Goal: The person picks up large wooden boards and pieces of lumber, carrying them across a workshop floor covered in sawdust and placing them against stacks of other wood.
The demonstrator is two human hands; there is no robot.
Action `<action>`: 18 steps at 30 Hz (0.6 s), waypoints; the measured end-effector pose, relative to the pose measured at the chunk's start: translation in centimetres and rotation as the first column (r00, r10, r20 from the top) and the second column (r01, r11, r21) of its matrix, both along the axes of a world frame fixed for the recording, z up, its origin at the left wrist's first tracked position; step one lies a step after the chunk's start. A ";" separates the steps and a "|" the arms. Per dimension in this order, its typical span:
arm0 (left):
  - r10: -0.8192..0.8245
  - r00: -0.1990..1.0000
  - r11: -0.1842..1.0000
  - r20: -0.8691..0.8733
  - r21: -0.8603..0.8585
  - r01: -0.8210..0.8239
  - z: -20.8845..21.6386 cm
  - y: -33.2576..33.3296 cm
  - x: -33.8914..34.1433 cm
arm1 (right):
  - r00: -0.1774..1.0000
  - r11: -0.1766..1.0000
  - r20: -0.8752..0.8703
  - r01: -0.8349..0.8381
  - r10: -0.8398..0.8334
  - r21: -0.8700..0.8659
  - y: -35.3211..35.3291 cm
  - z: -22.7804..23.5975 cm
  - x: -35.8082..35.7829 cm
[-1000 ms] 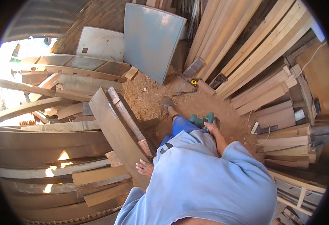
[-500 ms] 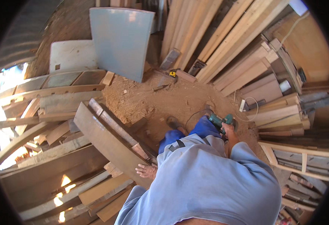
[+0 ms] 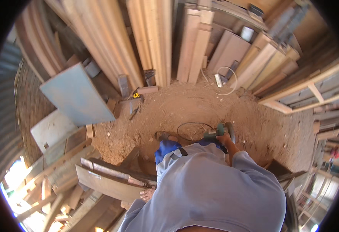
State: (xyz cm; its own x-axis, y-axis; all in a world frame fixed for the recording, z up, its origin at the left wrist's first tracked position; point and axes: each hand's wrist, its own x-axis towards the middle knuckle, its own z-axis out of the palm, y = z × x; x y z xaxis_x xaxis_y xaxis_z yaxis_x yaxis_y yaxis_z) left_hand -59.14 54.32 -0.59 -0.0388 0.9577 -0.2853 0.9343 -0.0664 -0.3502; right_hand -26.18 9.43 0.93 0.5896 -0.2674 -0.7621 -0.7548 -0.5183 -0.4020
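Observation:
My right hand (image 3: 224,139) is closed around a green power tool (image 3: 211,134) with a round grey disc at its right side, held low in front of me over the dirt floor. A dark cord (image 3: 185,125) loops out from the tool's left. On my left, my left hand (image 3: 147,194) lies with its fingers spread at the near end of a long brown plank (image 3: 107,185); it is partly cut off by my sleeve. Beside that plank runs a narrower, rough-looking timber (image 3: 107,168).
Tall boards (image 3: 100,42) lean along the far side. A blue-grey panel (image 3: 77,92) stands at the left. A yellow tape measure (image 3: 136,95) and hand tools lie on the sawdust-covered floor (image 3: 169,104). A white power strip (image 3: 218,80) with a looped cable lies far right; a wooden frame (image 3: 281,104) stands nearby.
My view has swung to the right, so the panel and boards sit further left. The power tool is still in my right hand, and my left hand still rests on the plank.

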 end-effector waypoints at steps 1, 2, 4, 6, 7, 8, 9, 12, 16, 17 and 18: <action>-0.045 0.999 0.996 0.000 -0.075 0.045 -0.2 0.9 0.5 | 0.998 0.996 -0.011 -0.069 0.068 -0.054 -0.8 0.2 -1.1; -0.085 0.996 0.983 0.009 -0.161 0.086 -0.3 1.8 1.0 | 0.990 0.984 -0.029 -0.144 0.142 -0.109 -1.7 0.2 -2.1; -0.172 0.984 0.910 0.045 -0.375 0.176 0.1 3.8 3.2 | 0.987 0.983 0.046 -0.151 0.156 -0.100 -4.0 -0.3 -4.3; -0.190 0.973 0.797 0.131 -0.559 0.231 -0.1 5.3 5.8 | 0.984 0.990 0.111 -0.131 0.136 -0.052 -6.3 0.0 -5.4; -0.168 0.967 0.746 0.191 -0.616 0.252 -0.3 5.5 7.6 | 0.980 0.991 0.150 -0.123 0.129 -0.048 -7.9 0.1 -5.5; -0.133 0.961 0.702 0.240 -0.662 0.263 -0.5 5.2 9.8 | 0.975 0.993 0.188 -0.113 0.119 -0.044 -9.7 0.0 -5.7; -0.093 0.953 0.669 0.288 -0.691 0.274 -0.8 4.4 12.3 | 0.969 0.994 0.222 -0.104 0.111 -0.043 -11.5 -0.2 -6.4; 0.084 0.911 0.620 0.404 -0.737 0.270 -2.1 -1.5 20.9 | 0.979 0.988 0.160 0.108 -0.125 0.112 -16.4 0.6 -7.6; 0.212 0.867 0.507 0.450 -0.809 0.296 -3.9 -14.8 29.7 | 0.961 0.957 0.047 0.267 -0.274 0.112 -22.6 1.8 -8.5; 0.107 0.885 0.438 0.453 -0.821 0.367 -3.6 -18.5 31.6 | 0.942 0.937 0.036 0.327 -0.333 0.123 -24.0 2.2 -8.6; -0.012 0.893 0.362 0.450 -0.831 0.424 -3.0 -21.4 33.1 | 0.916 0.908 0.020 0.396 -0.402 0.137 -25.1 2.4 -9.0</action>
